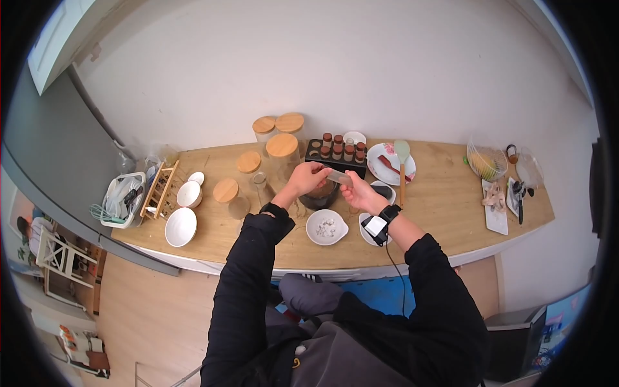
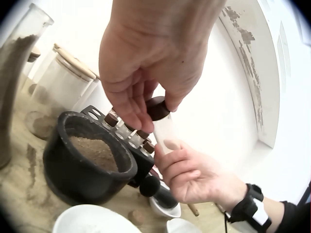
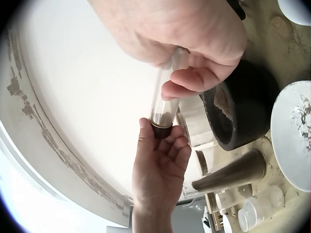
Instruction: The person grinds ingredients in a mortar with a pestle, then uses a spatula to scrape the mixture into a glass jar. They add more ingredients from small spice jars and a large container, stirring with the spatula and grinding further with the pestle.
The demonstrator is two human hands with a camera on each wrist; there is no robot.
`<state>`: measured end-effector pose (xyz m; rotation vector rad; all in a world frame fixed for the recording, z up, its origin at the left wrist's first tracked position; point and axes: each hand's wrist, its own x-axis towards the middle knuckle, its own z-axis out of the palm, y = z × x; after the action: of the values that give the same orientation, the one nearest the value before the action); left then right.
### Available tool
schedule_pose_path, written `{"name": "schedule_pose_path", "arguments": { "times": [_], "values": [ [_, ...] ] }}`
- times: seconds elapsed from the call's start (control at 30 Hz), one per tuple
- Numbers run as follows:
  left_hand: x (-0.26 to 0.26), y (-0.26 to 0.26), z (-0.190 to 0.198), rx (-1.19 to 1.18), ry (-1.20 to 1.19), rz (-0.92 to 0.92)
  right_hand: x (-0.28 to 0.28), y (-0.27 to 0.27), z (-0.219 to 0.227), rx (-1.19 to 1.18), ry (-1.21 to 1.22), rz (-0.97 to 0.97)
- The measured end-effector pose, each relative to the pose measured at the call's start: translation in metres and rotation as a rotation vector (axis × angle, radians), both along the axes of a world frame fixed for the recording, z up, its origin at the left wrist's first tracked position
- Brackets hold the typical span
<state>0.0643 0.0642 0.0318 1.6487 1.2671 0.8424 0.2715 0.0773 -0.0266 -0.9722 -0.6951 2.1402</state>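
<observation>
Between both hands, above the black mortar point(image 2: 73, 167), is a clear glass spice vial point(image 3: 163, 104) with a dark brown cap point(image 2: 158, 108). My left hand point(image 1: 305, 180) pinches the cap between thumb and fingers. Curled round the glass body is my right hand point(image 1: 361, 195). In the right wrist view the vial slants, its capped end toward the left hand and lower in the picture. The mortar holds brown ground powder point(image 2: 95, 151). Just in front of it stands a white spouted bowl point(image 1: 314, 233) with pale crumbly bits.
Behind the mortar is a black rack point(image 1: 314, 155) of brown-capped vials. Wooden-lidded jars point(image 1: 282, 147) and a slim glass bottle point(image 1: 263, 190) of dark powder stand left. A black pestle point(image 2: 165, 196) lies in a white dish. A spatula point(image 1: 402, 155) crosses a floral plate point(image 1: 410, 169) at right.
</observation>
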Motion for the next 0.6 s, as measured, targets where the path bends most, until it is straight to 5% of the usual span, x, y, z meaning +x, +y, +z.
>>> {"name": "schedule_pose_path", "arguments": {
  "times": [0.1, 0.23, 0.43, 0.53, 0.6],
  "values": [
    [-0.006, -0.004, 0.0, 0.031, -0.078, 0.014, 0.0, -0.017, 0.037, 0.082, -0.156, 0.041],
    [-0.016, -0.005, 0.009, 0.009, 0.055, -0.037, -0.001, -0.018, 0.05, 0.673, -0.5, 0.284],
    [-0.01, -0.005, -0.025, 0.327, -0.159, 0.186, -0.008, -0.014, 0.063, 0.811, -0.57, 0.321],
    [-0.02, -0.012, -0.044, 0.516, 0.184, 0.376, -0.015, 0.019, 0.054, 0.877, -0.58, 0.131],
    [-0.025, -0.024, -0.055, 0.494, 0.455, 0.31, -0.027, 0.045, 0.053, 0.984, -0.549, -0.025]
  ]
}}
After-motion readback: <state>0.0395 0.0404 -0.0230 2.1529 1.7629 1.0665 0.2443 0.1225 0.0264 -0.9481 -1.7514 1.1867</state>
